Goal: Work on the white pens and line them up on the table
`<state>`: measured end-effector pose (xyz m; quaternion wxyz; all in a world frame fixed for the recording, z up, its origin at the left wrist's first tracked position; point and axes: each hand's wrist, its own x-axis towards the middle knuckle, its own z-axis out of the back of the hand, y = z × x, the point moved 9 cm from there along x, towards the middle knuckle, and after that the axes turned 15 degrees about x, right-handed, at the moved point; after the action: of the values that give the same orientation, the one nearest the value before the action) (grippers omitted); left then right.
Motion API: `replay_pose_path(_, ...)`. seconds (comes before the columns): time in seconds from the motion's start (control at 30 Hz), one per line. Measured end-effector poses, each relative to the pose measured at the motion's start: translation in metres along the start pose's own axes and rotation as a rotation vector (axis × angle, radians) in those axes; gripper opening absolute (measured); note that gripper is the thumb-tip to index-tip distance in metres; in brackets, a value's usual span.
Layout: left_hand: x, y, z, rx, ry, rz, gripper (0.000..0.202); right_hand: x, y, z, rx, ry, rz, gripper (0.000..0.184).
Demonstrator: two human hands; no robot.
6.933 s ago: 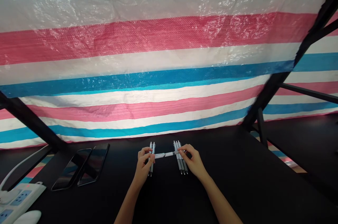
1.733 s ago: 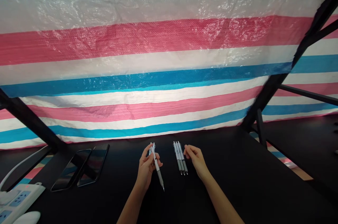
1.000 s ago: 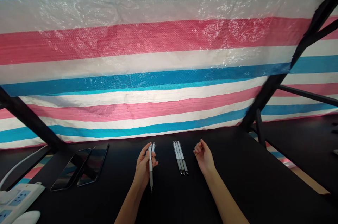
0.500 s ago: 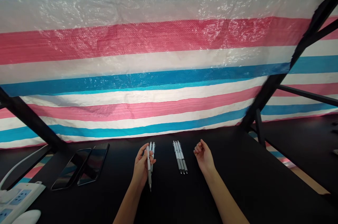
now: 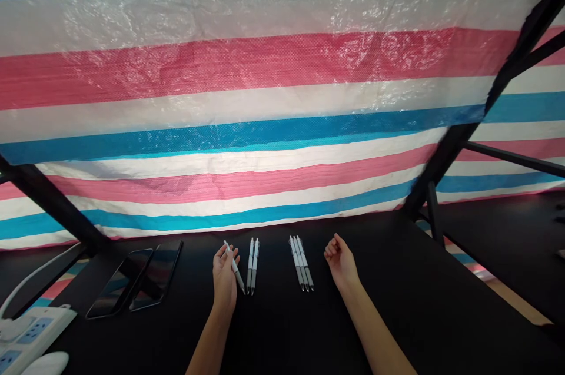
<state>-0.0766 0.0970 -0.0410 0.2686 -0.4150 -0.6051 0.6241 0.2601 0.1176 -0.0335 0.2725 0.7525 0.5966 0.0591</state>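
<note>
My left hand [image 5: 225, 272] is closed around a white and grey pen [image 5: 235, 269], which slants with its tip down to the right. Just right of that hand, two similar pens [image 5: 252, 266] lie side by side on the black table [image 5: 273, 328]. Farther right is a group of three matching pens [image 5: 301, 263], close together with their tips toward me. My right hand [image 5: 341, 260] rests on the table to the right of this group, fingers loosely curled and apart from the pens. I see nothing in its fingers, though the palm is partly hidden.
Two dark phones [image 5: 119, 284] lie at the left. Nearer the left edge are a white power strip [image 5: 42, 328] and a white rounded object [image 5: 46, 363]. A striped tarp [image 5: 247, 98] hangs behind the table, between black metal posts [image 5: 445, 157].
My left hand has moved left with its pen, away from the two pens, which now show fully. The held pen has tilted. My right hand has stayed in place.
</note>
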Motion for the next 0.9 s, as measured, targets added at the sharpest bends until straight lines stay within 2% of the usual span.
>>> replay_pose_path(0.1,0.002,-0.003,-0.005,0.276,0.081,-0.108,0.031,0.0,0.001,-0.001,-0.024,0.004,0.011,0.028)
replay_pose_path(0.23,-0.002,-0.006,-0.017,0.606,0.151,-0.294,0.042,0.0,0.002,-0.002,-0.065,0.001,0.027,0.029)
replay_pose_path(0.33,-0.007,-0.009,-0.026,0.76,0.176,-0.401,0.047,-0.002,0.003,-0.003,-0.113,0.011,0.048,0.03)
replay_pose_path(0.43,-0.009,-0.009,-0.028,0.826,0.165,-0.441,0.046,-0.004,0.006,-0.008,-0.241,0.058,0.106,0.032)
replay_pose_path(0.67,-0.009,-0.01,-0.027,0.774,0.167,-0.482,0.043,-0.016,0.007,-0.036,-0.921,0.301,0.289,0.038)
replay_pose_path(0.9,-0.015,-0.012,-0.032,0.735,0.169,-0.536,0.037,-0.042,-0.034,-0.057,-1.554,0.669,0.28,0.024)
